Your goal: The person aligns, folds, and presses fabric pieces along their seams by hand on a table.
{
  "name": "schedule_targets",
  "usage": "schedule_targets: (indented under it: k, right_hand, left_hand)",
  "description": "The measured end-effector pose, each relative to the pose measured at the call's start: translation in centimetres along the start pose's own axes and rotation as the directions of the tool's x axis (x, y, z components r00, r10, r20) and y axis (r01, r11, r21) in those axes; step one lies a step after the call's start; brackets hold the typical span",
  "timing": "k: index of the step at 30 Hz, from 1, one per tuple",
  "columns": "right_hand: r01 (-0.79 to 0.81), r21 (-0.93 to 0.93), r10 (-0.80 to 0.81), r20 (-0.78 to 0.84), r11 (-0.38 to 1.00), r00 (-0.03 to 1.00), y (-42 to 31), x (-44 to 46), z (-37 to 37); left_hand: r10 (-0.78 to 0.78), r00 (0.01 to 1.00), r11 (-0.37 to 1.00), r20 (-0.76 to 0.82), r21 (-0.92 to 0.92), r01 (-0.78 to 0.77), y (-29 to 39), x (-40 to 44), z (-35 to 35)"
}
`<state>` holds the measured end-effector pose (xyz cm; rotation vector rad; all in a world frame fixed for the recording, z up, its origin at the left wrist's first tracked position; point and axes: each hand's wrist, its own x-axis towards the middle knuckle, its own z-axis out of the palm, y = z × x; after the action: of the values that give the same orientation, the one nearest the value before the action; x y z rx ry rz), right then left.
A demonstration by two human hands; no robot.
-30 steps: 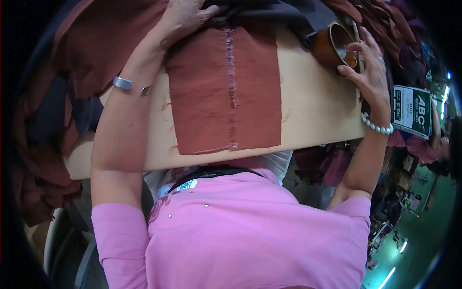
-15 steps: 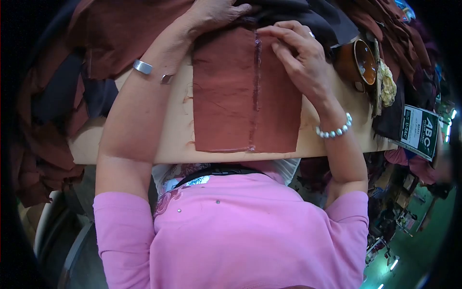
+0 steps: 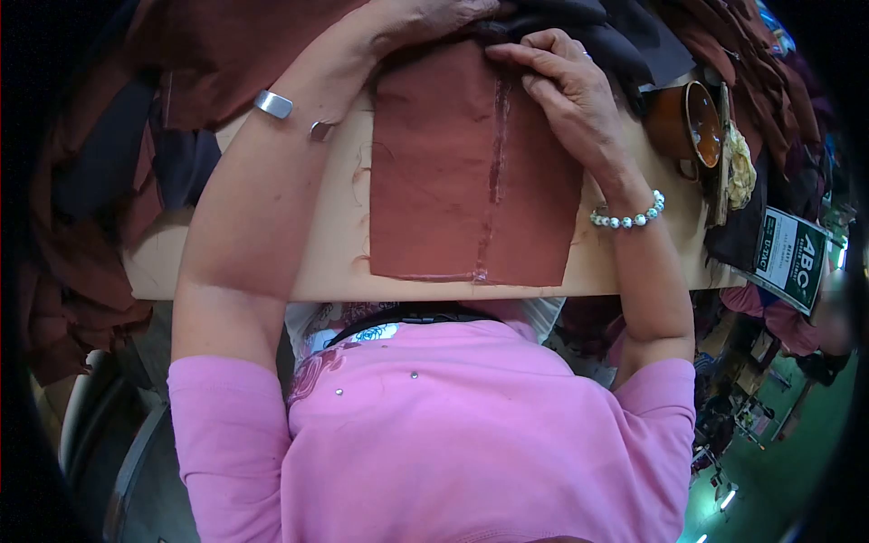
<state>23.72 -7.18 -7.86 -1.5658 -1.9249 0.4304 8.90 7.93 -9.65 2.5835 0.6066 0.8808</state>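
A reddish-brown cloth piece (image 3: 434,172) lies flat before me, its lower edge close to the table's front edge. Down its right half runs a darker, shiny seam strip (image 3: 496,163) with frayed whitish edges. At the top of this strip my right hand (image 3: 570,95) is closed, thumb and fingers pinching the cloth. My left hand (image 3: 430,18) is partly cut off by the upper frame edge. Its fingers come together at the fold of a dark cloth (image 3: 552,23), just above the reddish-brown piece. The fingertips themselves are barely visible.
On the right of the pale tabletop (image 3: 335,226) stand a brown glazed mug (image 3: 665,122) and a stick with a crumpled yellowish lump (image 3: 740,172). A green-and-white ABC packet (image 3: 792,258) lies at the right edge. Heaped brown cloth (image 3: 244,54) covers the back left.
My left hand has moved up and right, toward the dark cloth. My right hand has shifted slightly up, and the top of the reddish-brown piece has slid a little right.
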Motion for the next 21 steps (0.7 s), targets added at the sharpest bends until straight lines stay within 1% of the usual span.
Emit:
schedule_targets:
  k: [3, 4, 6, 7, 8, 9, 11, 12, 15, 16, 19, 21]
  right_hand:
    - [0.109, -0.189, -0.118, -0.033, 0.976, 0.993, -0.7, -0.7, 0.4]
    - [0.105, -0.18, -0.11, -0.015, 0.978, 0.994, -0.9, -1.4, 0.3]
    - [0.147, -0.11, -0.143, 0.046, 0.983, 0.989, -1.3, -2.7, 0.1]
    - [0.166, -0.073, -0.16, 0.076, 0.983, 0.984, -1.6, -3.0, 0.0]
    - [0.126, -0.071, -0.119, 0.101, 0.989, 0.988, -1.8, -2.8, -0.4]
    - [0.104, -0.094, -0.099, 0.05, 0.99, 0.994, -1.9, -2.7, -0.2]
    - [0.059, -0.14, -0.067, -0.051, 0.988, 0.996, -1.8, -2.1, 0.4]
    - [0.112, -0.177, -0.123, -0.052, 0.978, 0.991, -1.5, -2.0, 0.6]
    - [0.17, -0.233, -0.164, 0.047, 0.957, 0.985, -2.5, -3.1, 0.1]
    - [0.191, -0.195, -0.181, 0.067, 0.962, 0.981, -3.0, -3.9, 0.0]
    - [0.311, -0.163, -0.302, 0.08, 0.936, 0.95, -4.0, -6.7, 0.3]
    - [0.311, -0.107, -0.298, 0.126, 0.944, 0.946, -4.7, -7.3, 0.1]
  left_hand:
    - [0.025, 0.999, 0.999, -0.025, -0.033, -0.026, 0.1, 0.0, 0.0]
    - [0.016, 1.0, 1.0, -0.014, -0.017, -0.016, 0.1, 0.0, -0.1]
    - [-0.005, 1.0, 1.0, 0.003, 0.016, 0.005, 0.3, 0.0, -0.2]
    - [-0.014, 1.0, 1.0, 0.0, 0.003, 0.014, 0.3, 0.1, -0.4]
    - [-0.021, 1.0, 1.0, 0.0, -0.013, 0.021, 0.4, 0.1, -0.4]
    - [-0.026, 1.0, 0.999, 0.006, -0.031, 0.026, 0.4, 0.0, -0.3]
    - [0.019, 1.0, 1.0, -0.013, -0.024, -0.02, -0.1, 0.0, 0.1]
    - [0.04, 0.999, 0.999, -0.024, -0.018, -0.04, -0.1, 0.0, 0.0]
    - [-0.009, 1.0, 1.0, -0.004, -0.02, 0.008, 0.2, 0.0, -0.2]
    - [-0.011, 1.0, 1.0, -0.001, -0.026, 0.011, 0.2, 0.0, -0.2]
    - [-0.019, 1.0, 1.0, 0.006, -0.025, 0.019, 0.2, -0.1, -0.2]
    - [-0.018, 1.0, 1.0, 0.013, 0.006, 0.018, 0.2, 0.0, -0.1]
